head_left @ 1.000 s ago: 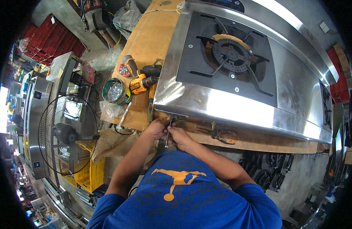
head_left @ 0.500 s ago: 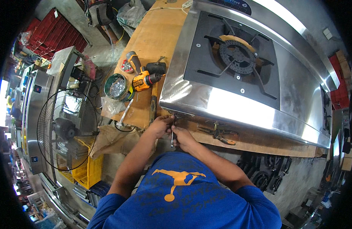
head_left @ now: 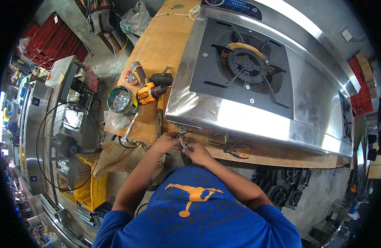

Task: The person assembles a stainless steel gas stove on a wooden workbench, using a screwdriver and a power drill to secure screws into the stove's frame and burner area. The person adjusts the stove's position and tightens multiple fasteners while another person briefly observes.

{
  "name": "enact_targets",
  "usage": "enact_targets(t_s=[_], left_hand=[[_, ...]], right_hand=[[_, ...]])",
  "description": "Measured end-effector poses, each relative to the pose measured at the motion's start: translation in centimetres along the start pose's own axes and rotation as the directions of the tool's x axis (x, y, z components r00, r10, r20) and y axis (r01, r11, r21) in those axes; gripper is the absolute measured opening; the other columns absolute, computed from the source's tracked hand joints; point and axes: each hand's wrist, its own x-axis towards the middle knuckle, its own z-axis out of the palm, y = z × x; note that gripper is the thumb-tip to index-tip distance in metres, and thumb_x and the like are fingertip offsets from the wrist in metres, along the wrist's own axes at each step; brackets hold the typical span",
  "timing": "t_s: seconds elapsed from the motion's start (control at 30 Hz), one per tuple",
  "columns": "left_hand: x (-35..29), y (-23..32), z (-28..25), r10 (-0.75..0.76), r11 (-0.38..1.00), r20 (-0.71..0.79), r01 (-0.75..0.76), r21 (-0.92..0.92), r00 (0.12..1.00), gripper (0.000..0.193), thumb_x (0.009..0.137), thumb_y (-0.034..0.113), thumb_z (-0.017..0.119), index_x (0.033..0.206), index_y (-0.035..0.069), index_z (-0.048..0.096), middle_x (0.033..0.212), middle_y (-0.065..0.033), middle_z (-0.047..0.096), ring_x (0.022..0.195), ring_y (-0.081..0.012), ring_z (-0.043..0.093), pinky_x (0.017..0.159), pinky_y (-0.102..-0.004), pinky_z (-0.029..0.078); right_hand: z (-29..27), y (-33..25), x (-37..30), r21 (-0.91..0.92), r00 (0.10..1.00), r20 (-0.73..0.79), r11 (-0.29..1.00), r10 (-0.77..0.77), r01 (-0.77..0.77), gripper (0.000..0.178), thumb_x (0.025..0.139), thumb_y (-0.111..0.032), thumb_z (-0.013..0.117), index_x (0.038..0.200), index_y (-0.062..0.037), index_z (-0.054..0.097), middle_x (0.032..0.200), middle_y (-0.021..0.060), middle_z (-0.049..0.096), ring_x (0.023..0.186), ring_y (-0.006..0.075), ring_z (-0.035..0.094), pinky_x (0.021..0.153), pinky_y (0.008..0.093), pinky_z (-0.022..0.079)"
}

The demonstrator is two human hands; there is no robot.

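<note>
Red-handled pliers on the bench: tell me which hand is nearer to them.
Right. The right hand is just left of the pliers, apart from them. The left hand is farther left, beyond the right hand; both pinch a small metal part.

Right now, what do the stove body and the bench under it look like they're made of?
The stove body looks like stainless steel, brushed and shiny: it throws bright reflections along its front edge. The bench looks like bare wood board, perhaps plywood: matte, tan and stained.
</note>
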Motion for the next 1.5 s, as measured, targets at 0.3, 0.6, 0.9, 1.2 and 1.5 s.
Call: enact_targets(t_s=[0.3, 0.6, 0.9, 1.2, 1.5], left_hand=[[-4.0, -1.6, -1.4, 0.140, 0.864, -0.278, -0.255, -0.435, 0.950, 0.030, 0.100, 0.024, 0.065, 0.121, 0.004, 0.057, 0.105, -0.0089, 0.069, 0.094, -0.0234, 0.070, 0.082, -0.0363, 0.058], [-2.6, -3.7, 5.8, -0.041, 0.753, -0.340, -0.194, -0.629, 0.940, 0.020, 0.099, 0.023, 0.067, 0.113, 0.010, 0.059, 0.103, -0.0066, 0.069, 0.095, -0.0206, 0.067, 0.078, -0.0382, 0.055], [-1.0, -1.7, 2.0, 0.213, 0.895, -0.734, -0.431, -0.119, 0.645, 0.012, 0.097, 0.009, 0.066, 0.101, -0.001, 0.060, 0.086, -0.0094, 0.068, 0.070, -0.0182, 0.067, 0.059, -0.0295, 0.056], [0.3, 0.4, 2.1, 0.172, 0.966, -0.684, -0.256, -0.022, 0.708, 0.022, 0.096, 0.014, 0.070, 0.107, -0.004, 0.062, 0.092, -0.0129, 0.070, 0.074, -0.0216, 0.070, 0.060, -0.0321, 0.059], [1.6, 0.4, 2.7, 0.076, 0.880, -0.682, -0.371, -0.297, 0.727, 0.022, 0.097, 0.010, 0.065, 0.115, -0.002, 0.062, 0.100, -0.0117, 0.070, 0.083, -0.0218, 0.069, 0.068, -0.0352, 0.059]], right_hand=[[-3.7, -2.4, -0.8, -0.202, 0.995, 0.004, 0.974, -0.103, 0.101, 0.031, 0.097, -0.033, 0.062, 0.115, -0.0087, 0.071, 0.096, 0.0200, 0.072, 0.090, 0.0390, 0.069, 0.082, 0.0442, 0.054], [-5.1, -2.0, -1.8, -0.338, 0.919, 0.010, 0.863, -0.395, 0.375, 0.035, 0.099, -0.025, 0.057, 0.129, -0.0108, 0.063, 0.115, 0.0235, 0.067, 0.106, 0.0442, 0.064, 0.092, 0.0475, 0.053], [-17.6, -14.0, -14.0, -0.265, 0.638, 0.435, 0.587, -0.636, 0.765, 0.053, 0.095, -0.031, 0.067, 0.142, -0.0106, 0.055, 0.126, 0.0206, 0.063, 0.118, 0.0385, 0.061, 0.101, 0.0456, 0.050], [-27.7, -20.4, -14.2, -0.560, 0.649, 0.357, 0.403, -0.672, 0.724, 0.036, 0.090, -0.022, 0.070, 0.122, -0.0035, 0.067, 0.100, 0.0172, 0.071, 0.088, 0.0332, 0.070, 0.078, 0.0401, 0.055], [-23.1, -20.4, -3.9, -0.550, 0.561, 0.299, 0.341, -0.772, 0.762, 0.030, 0.091, -0.029, 0.062, 0.108, -0.0062, 0.072, 0.103, 0.0175, 0.070, 0.098, 0.0377, 0.066, 0.088, 0.0481, 0.052]])
